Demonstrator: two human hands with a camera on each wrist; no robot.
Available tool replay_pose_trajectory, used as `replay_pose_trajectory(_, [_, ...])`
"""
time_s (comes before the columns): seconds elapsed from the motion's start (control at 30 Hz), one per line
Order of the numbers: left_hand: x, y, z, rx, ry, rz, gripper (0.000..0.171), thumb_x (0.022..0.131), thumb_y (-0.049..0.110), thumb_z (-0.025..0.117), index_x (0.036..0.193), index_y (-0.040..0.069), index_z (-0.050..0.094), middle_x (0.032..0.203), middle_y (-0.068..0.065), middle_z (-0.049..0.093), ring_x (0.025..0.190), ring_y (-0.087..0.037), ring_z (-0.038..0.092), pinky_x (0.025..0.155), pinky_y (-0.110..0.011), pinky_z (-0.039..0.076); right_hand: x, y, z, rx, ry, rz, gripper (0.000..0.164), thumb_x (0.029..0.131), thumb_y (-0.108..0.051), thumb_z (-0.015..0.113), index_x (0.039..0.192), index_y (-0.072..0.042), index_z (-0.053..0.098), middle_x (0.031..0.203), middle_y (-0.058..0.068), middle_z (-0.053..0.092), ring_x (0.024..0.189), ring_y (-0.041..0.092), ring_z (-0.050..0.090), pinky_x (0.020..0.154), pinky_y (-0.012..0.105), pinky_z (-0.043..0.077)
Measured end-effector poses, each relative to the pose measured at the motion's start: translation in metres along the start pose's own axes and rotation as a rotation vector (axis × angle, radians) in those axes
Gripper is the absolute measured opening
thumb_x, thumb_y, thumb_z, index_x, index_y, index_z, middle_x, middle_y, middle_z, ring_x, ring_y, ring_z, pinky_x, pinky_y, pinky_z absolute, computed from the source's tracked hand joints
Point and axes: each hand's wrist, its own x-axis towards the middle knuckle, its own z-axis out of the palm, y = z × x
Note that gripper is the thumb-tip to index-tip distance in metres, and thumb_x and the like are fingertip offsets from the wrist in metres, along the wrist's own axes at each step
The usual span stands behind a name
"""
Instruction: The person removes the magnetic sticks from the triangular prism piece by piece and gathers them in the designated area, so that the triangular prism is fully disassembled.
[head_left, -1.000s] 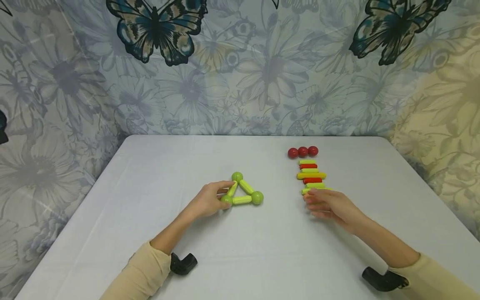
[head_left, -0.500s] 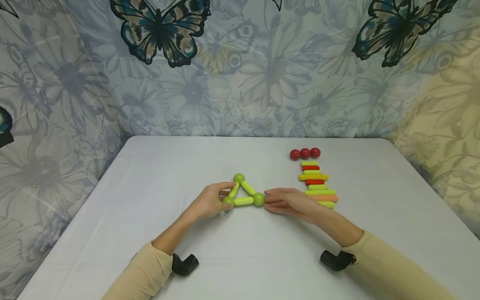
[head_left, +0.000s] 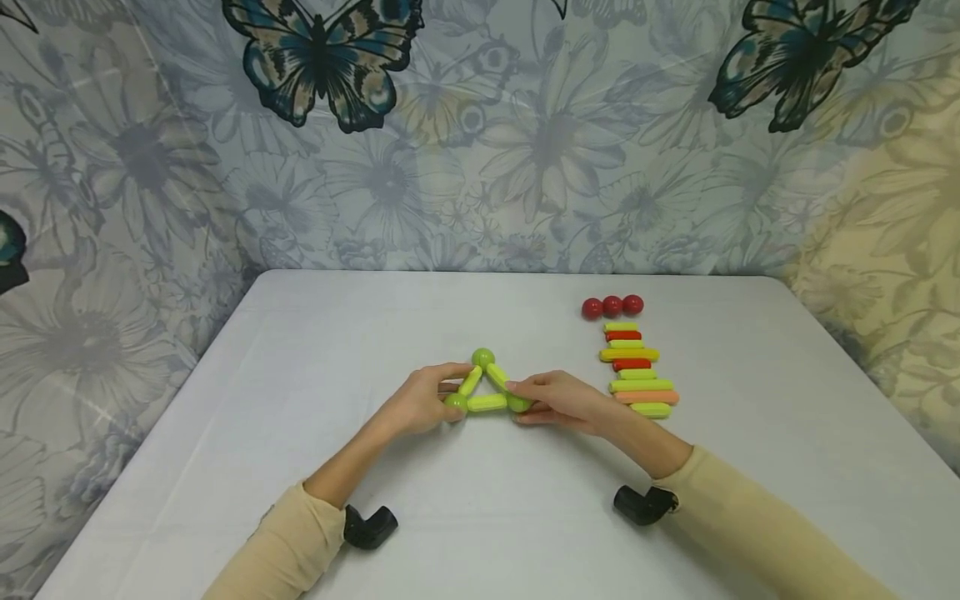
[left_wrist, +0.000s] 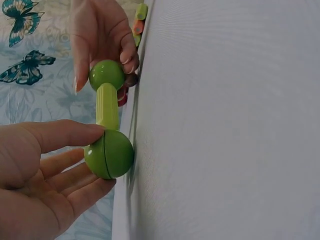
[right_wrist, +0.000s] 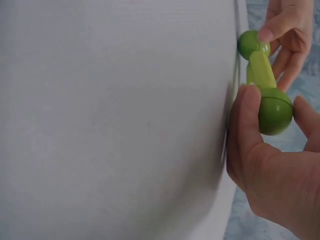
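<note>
A triangle of green balls and light green ridged rods lies on the white table between both hands. My left hand pinches its left ball between thumb and fingers; the left wrist view shows a thin seam around that ball. At the opposite corner, my right hand has thumb and fingers to either side of the right ball and grips it. The third ball forms the far corner, touched by neither hand.
Right of the triangle, a column of yellow-green, red, yellow and orange rods lies on the table. Three red balls sit in a row behind them. A patterned cloth hangs beyond the far edge.
My right hand has moved left from the rods to the triangle's right ball and taken hold of it. The left hand keeps its grip on the left ball.
</note>
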Motion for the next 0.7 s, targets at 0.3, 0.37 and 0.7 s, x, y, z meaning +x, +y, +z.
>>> replay_pose_trajectory(0.3, [0.0007, -0.0005, -0.0008, 0.005, -0.011, -0.009, 0.064, 0.08, -0.007, 0.07, 0.139, 0.005, 0.047, 0.14, -0.011, 0.047, 0.121, -0.03, 0.051, 0.091, -0.033, 0.049, 0.0026, -0.0001, 0.0019, -0.045, 0.005, -0.04, 0.034, 0.093, -0.022, 0.065, 0.115, 0.004, 0.06, 0.1, 0.011, 0.052, 0.083, 0.018, 0.059, 0.079, 0.028, 0.054])
replay_pose_trajectory(0.37, [0.001, -0.0008, -0.0006, 0.005, -0.007, -0.009, 0.064, 0.081, -0.008, 0.07, 0.139, 0.005, 0.048, 0.14, -0.012, 0.047, 0.121, -0.03, 0.051, 0.091, -0.033, 0.049, 0.0022, 0.0002, 0.0019, -0.044, -0.004, -0.055, 0.035, 0.093, -0.022, 0.065, 0.116, 0.004, 0.06, 0.1, 0.011, 0.053, 0.083, 0.018, 0.059, 0.079, 0.027, 0.054])
replay_pose_trajectory(0.7, [0.0005, -0.0013, -0.0014, 0.003, -0.041, 0.007, 0.064, 0.081, -0.007, 0.069, 0.14, 0.005, 0.046, 0.141, -0.011, 0.046, 0.122, -0.031, 0.05, 0.091, -0.034, 0.049, 0.0036, 0.0038, -0.0018, 0.099, -0.069, -0.056, 0.03, 0.094, -0.017, 0.059, 0.117, 0.004, 0.059, 0.104, 0.009, 0.058, 0.083, 0.016, 0.057, 0.071, 0.021, 0.048])
